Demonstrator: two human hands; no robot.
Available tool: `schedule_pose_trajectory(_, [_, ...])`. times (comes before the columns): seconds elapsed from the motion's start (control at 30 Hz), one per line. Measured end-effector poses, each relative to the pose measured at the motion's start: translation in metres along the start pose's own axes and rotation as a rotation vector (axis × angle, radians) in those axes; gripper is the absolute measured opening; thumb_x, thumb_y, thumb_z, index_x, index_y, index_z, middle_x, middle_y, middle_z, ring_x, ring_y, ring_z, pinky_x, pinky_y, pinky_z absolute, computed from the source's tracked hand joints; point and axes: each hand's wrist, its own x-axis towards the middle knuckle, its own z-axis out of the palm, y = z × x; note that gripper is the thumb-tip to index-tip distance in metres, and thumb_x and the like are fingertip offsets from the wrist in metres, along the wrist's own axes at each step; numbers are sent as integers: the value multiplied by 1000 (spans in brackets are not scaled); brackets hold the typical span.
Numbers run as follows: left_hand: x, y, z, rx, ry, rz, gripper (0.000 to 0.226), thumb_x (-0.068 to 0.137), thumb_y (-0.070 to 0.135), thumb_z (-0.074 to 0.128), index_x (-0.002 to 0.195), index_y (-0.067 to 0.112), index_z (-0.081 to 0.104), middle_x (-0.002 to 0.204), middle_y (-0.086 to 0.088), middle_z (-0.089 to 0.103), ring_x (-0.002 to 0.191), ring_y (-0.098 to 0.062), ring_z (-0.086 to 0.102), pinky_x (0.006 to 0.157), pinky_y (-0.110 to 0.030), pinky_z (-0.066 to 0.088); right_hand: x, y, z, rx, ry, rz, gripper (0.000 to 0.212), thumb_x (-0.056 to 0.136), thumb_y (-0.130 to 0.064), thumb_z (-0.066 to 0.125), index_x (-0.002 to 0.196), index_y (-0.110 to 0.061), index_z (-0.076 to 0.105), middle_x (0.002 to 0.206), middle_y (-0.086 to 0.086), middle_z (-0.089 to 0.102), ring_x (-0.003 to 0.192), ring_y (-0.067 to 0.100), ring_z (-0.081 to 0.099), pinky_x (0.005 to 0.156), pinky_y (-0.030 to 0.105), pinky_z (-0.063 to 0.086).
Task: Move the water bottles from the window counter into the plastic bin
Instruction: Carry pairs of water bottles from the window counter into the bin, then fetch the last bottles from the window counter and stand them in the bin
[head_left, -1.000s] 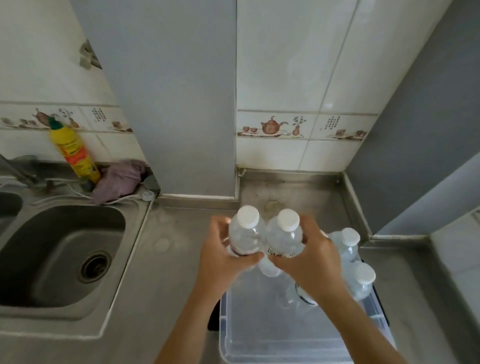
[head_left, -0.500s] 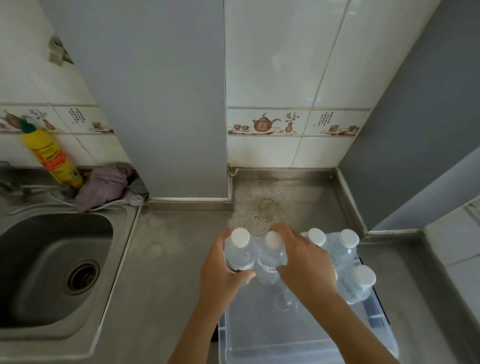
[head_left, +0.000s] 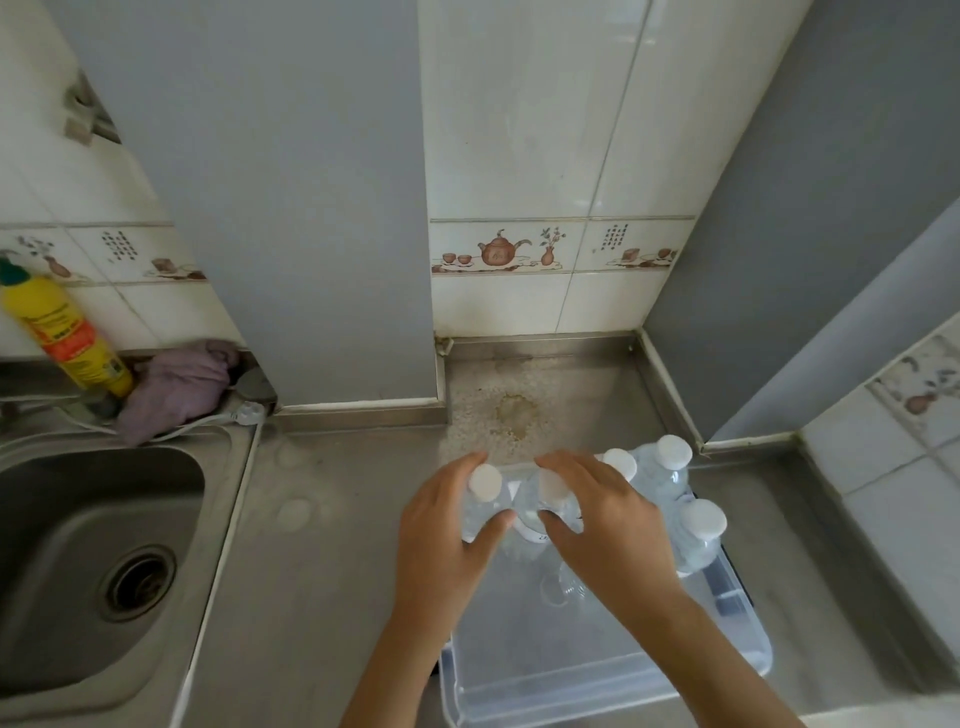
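Left hand (head_left: 447, 540) fingers wrapped round one white-capped clear plastic water bottle (head_left: 483, 501), right hand (head_left: 602, 525) curled over a second bottle (head_left: 551, 493), both upright at the far end of the clear rectangular plastic bin (head_left: 597, 670) on the steel counter (head_left: 322, 545), three more bottles (head_left: 670, 488) just right.

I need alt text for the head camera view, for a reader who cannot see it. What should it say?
Two bare hands, the left hand and the right hand, each hold a white-capped water bottle upright at the far end of a clear plastic bin on a steel counter. Three more bottles stand in the bin's far right corner; a sink lies left.
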Motion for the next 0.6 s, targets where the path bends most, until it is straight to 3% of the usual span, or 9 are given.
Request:
schedule_pose_trajectory(0.23, [-9,31,-18,195,17,169,36,91,22,71,125,15,66,139,-2,60,122,-24,61,99,-51,48,-27,-8,-27,7,133,-9,35,78,-20,77,111,-14,69,116,5,70,103,23,68,78,37,59])
schedule_pose_trajectory(0.33, [-23,54,-21,262,32,305,29,89,14,71,118,15,70,134,-2,64,120,-26,63,94,-52,51,-51,-7,-49,-6,193,-7,32,86,-26,66,117,-15,66,124,3,66,114,21,62,92,37,52])
schedule_pose_trajectory(0.43, [-39,79,-15,284,24,451,25,95,20,65,118,16,71,130,-1,67,122,-23,62,101,-55,48,-81,-1,-76,-32,217,60,37,90,-35,55,122,-19,63,130,0,62,119,19,57,96,40,49])
schedule_pose_trajectory(0.6, [-77,131,3,282,-104,606,42,96,37,44,126,19,68,134,1,65,128,-20,58,107,-49,39,-157,13,-125,-171,174,246,43,95,-43,43,133,-25,54,141,-4,52,132,18,46,110,46,36])
